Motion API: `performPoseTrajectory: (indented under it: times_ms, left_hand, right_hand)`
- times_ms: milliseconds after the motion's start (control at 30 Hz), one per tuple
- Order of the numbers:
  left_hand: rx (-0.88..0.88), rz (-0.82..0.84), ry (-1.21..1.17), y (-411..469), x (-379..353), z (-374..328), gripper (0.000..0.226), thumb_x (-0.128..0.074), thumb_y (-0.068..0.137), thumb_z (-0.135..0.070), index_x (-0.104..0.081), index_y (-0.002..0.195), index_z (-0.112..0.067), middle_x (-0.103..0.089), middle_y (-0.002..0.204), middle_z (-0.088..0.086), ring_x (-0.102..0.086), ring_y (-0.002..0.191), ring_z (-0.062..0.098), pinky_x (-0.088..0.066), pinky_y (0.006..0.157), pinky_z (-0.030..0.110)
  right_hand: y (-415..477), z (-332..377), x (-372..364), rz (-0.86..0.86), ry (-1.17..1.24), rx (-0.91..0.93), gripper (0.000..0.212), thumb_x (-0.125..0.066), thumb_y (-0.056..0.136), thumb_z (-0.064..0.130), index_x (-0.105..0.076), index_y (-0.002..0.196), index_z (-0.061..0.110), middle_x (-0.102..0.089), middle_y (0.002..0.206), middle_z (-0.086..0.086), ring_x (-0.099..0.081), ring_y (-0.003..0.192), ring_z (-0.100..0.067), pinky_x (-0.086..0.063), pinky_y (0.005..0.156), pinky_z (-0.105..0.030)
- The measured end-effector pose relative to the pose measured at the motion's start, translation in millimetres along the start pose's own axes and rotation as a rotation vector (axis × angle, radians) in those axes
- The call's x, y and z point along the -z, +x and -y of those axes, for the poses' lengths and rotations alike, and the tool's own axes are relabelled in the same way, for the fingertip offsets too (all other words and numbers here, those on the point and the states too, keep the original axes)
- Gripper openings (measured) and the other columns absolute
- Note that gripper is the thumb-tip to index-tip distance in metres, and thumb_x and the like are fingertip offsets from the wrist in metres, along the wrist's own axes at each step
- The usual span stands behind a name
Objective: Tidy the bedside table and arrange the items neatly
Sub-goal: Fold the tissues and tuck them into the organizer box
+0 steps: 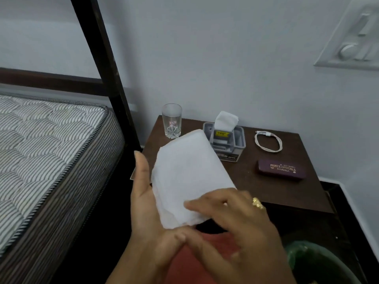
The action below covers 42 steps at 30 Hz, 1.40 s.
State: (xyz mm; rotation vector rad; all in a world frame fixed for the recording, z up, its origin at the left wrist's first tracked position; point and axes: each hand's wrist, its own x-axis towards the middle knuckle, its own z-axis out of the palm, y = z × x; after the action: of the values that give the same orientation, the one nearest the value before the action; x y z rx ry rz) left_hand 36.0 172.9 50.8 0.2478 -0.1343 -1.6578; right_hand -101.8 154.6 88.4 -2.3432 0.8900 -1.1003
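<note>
A folded white tissue [188, 173] lies across my left hand [143, 201], whose palm is up and thumb points upward beside it. My right hand [231, 218], wearing a gold ring, lies over the tissue's near end with fingers pressing it. Both hands hover in front of the dark wooden bedside table [291, 193]. On the table stand an empty glass [171, 120] at the back left, a grey tissue box [229, 140] with a white tissue sticking up, a coiled white cable [268, 142] and a maroon spectacle case [282, 169].
A striped mattress [47, 144] on a dark bed frame lies to the left, with a dark bedpost [110, 78] rising beside the table. A green bin [320, 263] sits at the bottom right. A white switch panel [352, 37] is on the wall.
</note>
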Motion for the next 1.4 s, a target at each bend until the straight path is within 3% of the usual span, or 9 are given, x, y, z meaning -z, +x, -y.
performPoseTrajectory:
  times_ms: [133, 333, 467, 633, 733, 967, 1233, 1333, 1400]
  left_hand:
    - [-0.075, -0.104, 0.044, -4, -14, 6, 0.076, -0.057, 0.068, -0.069, -0.068, 0.112, -0.008, -0.071, 0.104, 0.015, -0.069, 0.091, 0.029, -0.054, 0.085, 0.040]
    - [-0.078, -0.104, 0.078, -6, -18, 8, 0.068, -0.058, 0.078, -0.064, -0.063, 0.119, -0.010, -0.069, 0.111, 0.012, -0.066, 0.104, 0.026, -0.050, 0.094, 0.037]
    - [-0.041, -0.109, 0.095, -6, -19, 8, 0.076, -0.059, 0.070, -0.068, -0.065, 0.117, -0.009, -0.069, 0.108, 0.013, -0.066, 0.097, 0.026, -0.052, 0.088, 0.036]
    - [-0.084, -0.186, 0.127, -4, -23, 11, 0.072, -0.052, 0.077, -0.069, -0.069, 0.112, -0.008, -0.070, 0.110, 0.011, -0.067, 0.101, 0.025, -0.049, 0.094, 0.039]
    - [-0.101, -0.174, 0.110, -2, -22, 11, 0.068, -0.049, 0.080, -0.067, -0.072, 0.104, -0.008, -0.073, 0.102, 0.011, -0.070, 0.093, 0.024, -0.057, 0.082, 0.037]
    - [-0.121, -0.225, 0.039, 6, -17, 14, 0.066, -0.048, 0.081, -0.067, -0.076, 0.084, -0.007, -0.074, 0.084, 0.009, -0.072, 0.075, 0.023, -0.058, 0.063, 0.032]
    - [-0.156, -0.339, 0.082, 12, -6, 12, 0.061, -0.046, 0.080, -0.062, -0.077, 0.087, -0.009, -0.074, 0.089, 0.011, -0.073, 0.076, 0.026, -0.060, 0.065, 0.035]
    - [-0.159, -0.299, 0.142, 13, -3, 10, 0.062, -0.046, 0.079, -0.062, -0.078, 0.084, -0.010, -0.074, 0.088, 0.014, -0.073, 0.072, 0.027, -0.060, 0.060, 0.035]
    - [-0.148, -0.300, 0.136, 11, -3, 7, 0.065, -0.046, 0.080, -0.063, -0.078, 0.082, -0.007, -0.074, 0.085, 0.015, -0.073, 0.071, 0.028, -0.060, 0.059, 0.035]
  right_hand:
    - [-9, -3, -6, -0.033, -0.093, 0.078, 0.015, -0.061, 0.070, 0.043, -0.070, 0.082, 0.039, -0.065, 0.084, 0.022, -0.056, 0.083, 0.005, -0.039, 0.078, -0.032]
    - [-8, 0, -4, -0.084, -0.116, 0.092, 0.012, -0.058, 0.075, 0.036, -0.070, 0.076, 0.036, -0.066, 0.079, 0.019, -0.056, 0.077, 0.002, -0.039, 0.074, -0.027]
    - [-12, 3, -9, -0.096, -0.126, 0.071, 0.015, -0.060, 0.073, 0.044, -0.069, 0.081, 0.036, -0.066, 0.085, 0.019, -0.056, 0.078, 0.002, -0.041, 0.075, -0.030]
    - [-8, 2, -14, -0.190, -0.248, 0.124, 0.017, -0.056, 0.072, 0.024, -0.071, 0.064, 0.027, -0.067, 0.070, 0.012, -0.057, 0.067, -0.002, -0.040, 0.083, -0.020]
    - [-9, 3, -12, -0.178, -0.226, 0.069, 0.011, -0.059, 0.072, 0.029, -0.068, 0.067, 0.030, -0.066, 0.073, 0.015, -0.060, 0.065, -0.008, -0.042, 0.072, -0.030]
    - [-6, 8, -8, -0.174, -0.251, 0.019, 0.016, -0.055, 0.074, 0.035, -0.069, 0.066, 0.035, -0.066, 0.072, 0.019, -0.051, 0.071, 0.001, -0.038, 0.071, -0.030]
    - [-7, 15, -14, -0.167, -0.398, 0.078, 0.018, -0.054, 0.072, 0.027, -0.066, 0.060, 0.033, -0.065, 0.066, 0.016, -0.059, 0.063, -0.008, -0.035, 0.072, -0.026]
    - [-8, 19, -24, -0.147, -0.368, 0.091, 0.009, -0.065, 0.061, 0.023, -0.064, 0.057, 0.030, -0.062, 0.063, 0.014, -0.060, 0.058, -0.011, -0.034, 0.070, -0.025]
    - [-13, 17, -25, -0.085, -0.286, 0.089, 0.003, -0.064, 0.065, 0.033, -0.066, 0.062, 0.034, -0.064, 0.068, 0.018, -0.061, 0.063, -0.006, -0.036, 0.070, -0.025]
